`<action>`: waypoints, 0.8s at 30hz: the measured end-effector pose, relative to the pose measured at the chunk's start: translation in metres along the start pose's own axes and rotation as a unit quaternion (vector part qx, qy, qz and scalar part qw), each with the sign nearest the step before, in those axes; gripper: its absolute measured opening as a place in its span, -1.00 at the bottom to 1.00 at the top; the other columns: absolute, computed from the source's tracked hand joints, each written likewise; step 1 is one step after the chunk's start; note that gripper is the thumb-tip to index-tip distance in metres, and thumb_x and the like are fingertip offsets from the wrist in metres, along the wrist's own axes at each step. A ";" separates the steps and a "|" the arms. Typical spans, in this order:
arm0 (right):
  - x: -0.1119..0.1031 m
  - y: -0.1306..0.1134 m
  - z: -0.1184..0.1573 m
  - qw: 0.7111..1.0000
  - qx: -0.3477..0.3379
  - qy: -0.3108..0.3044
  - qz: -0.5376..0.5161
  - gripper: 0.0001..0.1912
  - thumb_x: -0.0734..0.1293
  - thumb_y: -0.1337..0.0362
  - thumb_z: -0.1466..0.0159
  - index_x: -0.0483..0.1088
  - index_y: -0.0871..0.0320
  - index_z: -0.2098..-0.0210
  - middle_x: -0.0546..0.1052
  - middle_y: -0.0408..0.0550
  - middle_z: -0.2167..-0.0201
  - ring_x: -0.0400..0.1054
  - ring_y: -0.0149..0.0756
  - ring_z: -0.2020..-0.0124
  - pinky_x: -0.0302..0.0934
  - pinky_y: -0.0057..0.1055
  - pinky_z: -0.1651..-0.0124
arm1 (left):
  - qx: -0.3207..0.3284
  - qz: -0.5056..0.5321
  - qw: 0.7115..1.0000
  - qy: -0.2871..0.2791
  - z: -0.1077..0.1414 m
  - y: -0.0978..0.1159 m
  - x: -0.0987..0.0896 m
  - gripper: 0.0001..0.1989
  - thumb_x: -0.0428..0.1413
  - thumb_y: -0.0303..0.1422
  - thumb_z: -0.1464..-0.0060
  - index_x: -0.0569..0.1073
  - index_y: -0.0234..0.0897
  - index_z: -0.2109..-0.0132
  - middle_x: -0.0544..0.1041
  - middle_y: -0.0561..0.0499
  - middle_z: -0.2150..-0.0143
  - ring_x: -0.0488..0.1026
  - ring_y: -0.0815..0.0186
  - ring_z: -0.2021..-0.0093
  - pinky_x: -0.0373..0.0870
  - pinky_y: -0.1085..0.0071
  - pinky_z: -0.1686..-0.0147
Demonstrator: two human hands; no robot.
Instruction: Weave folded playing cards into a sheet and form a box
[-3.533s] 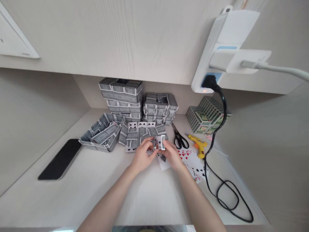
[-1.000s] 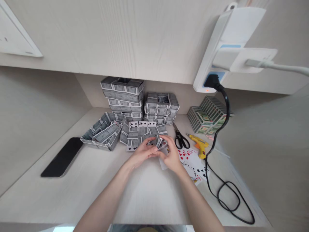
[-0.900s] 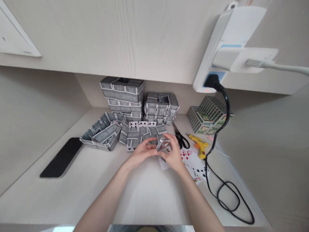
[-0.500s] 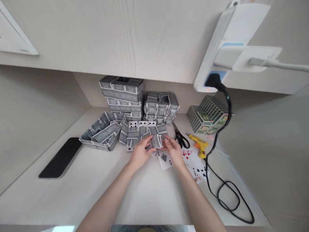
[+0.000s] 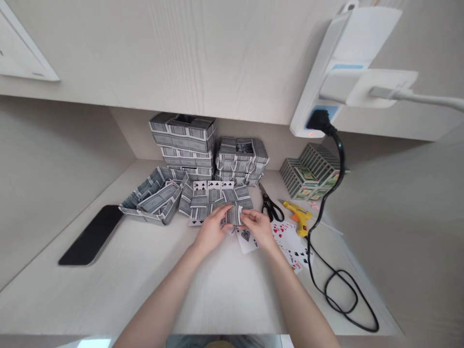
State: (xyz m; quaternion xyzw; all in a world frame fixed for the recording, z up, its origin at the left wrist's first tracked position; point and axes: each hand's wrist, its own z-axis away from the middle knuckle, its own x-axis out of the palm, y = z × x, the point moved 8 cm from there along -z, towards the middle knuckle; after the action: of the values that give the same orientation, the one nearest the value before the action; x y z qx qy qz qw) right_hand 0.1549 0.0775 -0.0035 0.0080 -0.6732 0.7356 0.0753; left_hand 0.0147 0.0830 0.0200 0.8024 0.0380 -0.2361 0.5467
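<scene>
Between my two hands is a small folded playing card (image 5: 234,215) with a grey patterned back. My left hand (image 5: 213,227) grips its left side, thumb below and fingers above. At its right edge, my right hand (image 5: 258,226) pinches it with thumb and fingertips. Several grey-backed cards (image 5: 213,195), some folded, lie spread just beyond my hands, with a few faces showing. An ace of spades (image 5: 246,237) lies face up beneath my right hand. Parts of the held card are hidden by my fingers.
Left are a card-built tray (image 5: 165,220) holding folded pieces and a black phone (image 5: 92,237). Behind stand stacked card boxes (image 5: 188,142). Scissors (image 5: 271,208), a yellow glue gun (image 5: 299,217), loose cards (image 5: 286,237) and a looping black cord (image 5: 340,273) lie right.
My right hand has shifted slightly left, its fingers closing more tightly on the folded card's right edge. My left hand keeps nearly the same hold.
</scene>
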 end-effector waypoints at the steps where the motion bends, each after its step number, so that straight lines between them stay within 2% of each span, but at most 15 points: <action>1: 0.000 0.000 0.000 1.000 0.001 0.001 -0.004 -0.71 0.39 0.17 0.06 0.42 0.21 0.38 0.52 -0.10 0.49 0.43 -0.27 0.47 0.41 -0.29 0.37 | 0.000 -0.001 1.000 0.000 0.000 0.000 0.000 -0.46 0.07 -0.56 0.09 0.28 -0.13 -0.08 0.28 -0.02 -0.13 0.30 0.24 -0.06 0.27 0.21 -0.05; 9: -0.004 0.006 -0.002 1.000 0.008 0.017 -0.001 -0.71 0.40 0.11 0.08 0.38 0.21 0.48 0.46 -0.16 0.55 0.37 -0.36 0.60 0.37 -0.38 0.53 | 0.006 -0.043 0.999 -0.006 0.002 0.004 0.004 -0.46 0.06 -0.56 0.09 0.28 -0.12 -0.08 0.27 -0.01 -0.14 0.23 0.21 -0.13 0.17 0.19 -0.12; 17: -0.009 -0.001 0.002 0.990 -0.065 0.063 0.108 -0.69 0.33 0.01 -0.01 0.31 0.15 0.52 0.44 -0.14 0.58 0.34 -0.35 0.66 0.26 -0.44 0.65 | 0.010 -0.058 0.998 -0.014 0.003 0.009 0.006 -0.43 0.05 -0.59 0.11 0.25 -0.13 -0.09 0.27 -0.03 -0.13 0.22 0.22 -0.12 0.17 0.19 -0.12; 20: -0.005 -0.003 0.003 0.987 -0.065 0.044 0.142 -0.65 0.24 -0.05 -0.08 0.28 0.13 0.48 0.42 -0.16 0.65 0.30 -0.36 0.74 0.17 -0.46 0.71 | 0.015 -0.070 0.997 -0.008 0.003 0.010 0.006 -0.43 0.04 -0.61 0.11 0.24 -0.16 -0.09 0.26 -0.05 -0.13 0.21 0.21 -0.13 0.18 0.19 -0.10; 24: 0.006 0.000 0.003 0.996 -0.028 -0.010 0.088 -0.58 0.19 -0.11 -0.11 0.30 0.15 0.36 0.43 -0.16 0.67 0.33 -0.31 0.72 0.23 -0.41 0.64 | 0.024 -0.080 0.996 0.019 0.002 0.013 0.002 -0.44 0.01 -0.61 0.08 0.22 -0.15 -0.10 0.26 -0.05 -0.12 0.20 0.21 -0.13 0.21 0.19 -0.07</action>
State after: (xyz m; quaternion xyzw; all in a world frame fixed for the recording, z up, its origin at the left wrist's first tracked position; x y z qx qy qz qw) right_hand 0.1483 0.0755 -0.0025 -0.0462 -0.6923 0.7201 0.0033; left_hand 0.0200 0.0753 0.0299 0.8139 0.1066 -0.2646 0.5061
